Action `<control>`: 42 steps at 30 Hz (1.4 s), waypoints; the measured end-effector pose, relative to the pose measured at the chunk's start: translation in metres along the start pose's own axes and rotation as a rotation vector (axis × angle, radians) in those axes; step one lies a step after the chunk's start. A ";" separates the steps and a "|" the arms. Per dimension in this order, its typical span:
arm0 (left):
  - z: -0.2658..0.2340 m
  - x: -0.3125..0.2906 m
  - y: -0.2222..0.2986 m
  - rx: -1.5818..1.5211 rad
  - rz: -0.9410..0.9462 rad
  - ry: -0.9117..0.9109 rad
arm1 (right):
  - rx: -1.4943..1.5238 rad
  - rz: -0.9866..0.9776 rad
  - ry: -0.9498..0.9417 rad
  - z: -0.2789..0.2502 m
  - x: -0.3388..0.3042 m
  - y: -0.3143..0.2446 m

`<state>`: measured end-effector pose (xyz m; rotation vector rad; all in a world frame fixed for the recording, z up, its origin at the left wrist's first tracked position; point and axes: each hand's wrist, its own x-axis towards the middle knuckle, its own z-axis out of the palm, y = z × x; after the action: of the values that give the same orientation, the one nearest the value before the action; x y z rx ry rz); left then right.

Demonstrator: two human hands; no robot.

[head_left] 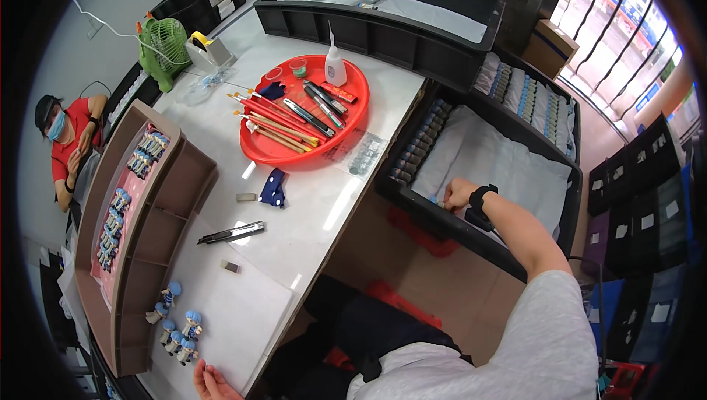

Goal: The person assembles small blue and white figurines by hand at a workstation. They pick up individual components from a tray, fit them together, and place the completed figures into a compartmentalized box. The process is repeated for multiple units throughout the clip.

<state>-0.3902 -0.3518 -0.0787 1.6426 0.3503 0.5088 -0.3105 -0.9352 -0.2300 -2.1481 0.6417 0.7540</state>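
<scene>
Inside the black crate (456, 223) at the right, my right hand (458, 195) reaches down near the front left corner, its fingers closed on a small figurine (440, 202) that is mostly hidden by them. A grey-white cloth (501, 157) lines that crate, and a row of figurines (421, 142) lies along its left side. My left hand (211, 382) rests at the lower table edge, partly cut off, with loosely bent fingers and nothing visible in them. Just beyond it, several blue-capped figurines (177, 337) lie or stand in a loose group on the white table.
A brown bin (147, 212) with figurines on pink lining borders the table's left. The table (324, 205) also bears a cutter knife (232, 233), blue dotted cloth (272, 188) and red tray (250, 146) of brushes. Another person (70, 138) sits at far left. More crates (383, 28) stand behind.
</scene>
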 end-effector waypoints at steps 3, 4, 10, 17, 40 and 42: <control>-0.002 0.001 -0.002 -0.062 -0.033 0.012 | -0.055 0.033 -0.018 0.003 0.004 0.002; -0.002 0.000 -0.002 -0.044 -0.030 0.011 | -0.076 0.047 -0.020 0.004 0.004 0.000; -0.003 0.000 -0.002 -0.089 -0.051 0.005 | -0.092 0.043 0.003 0.008 0.012 0.009; -0.002 -0.001 -0.004 -0.129 -0.074 0.011 | -0.046 0.077 -0.092 -0.003 0.003 0.002; -0.010 0.000 -0.016 -0.353 -0.043 -0.120 | 0.102 -0.864 0.406 0.018 -0.123 -0.193; -0.013 -0.001 -0.014 -0.336 -0.041 -0.116 | -0.078 -0.988 0.317 0.055 -0.171 -0.262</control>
<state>-0.3964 -0.3394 -0.0911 1.3296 0.1991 0.4146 -0.2772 -0.7043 -0.0144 -2.2952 -0.3356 -0.1029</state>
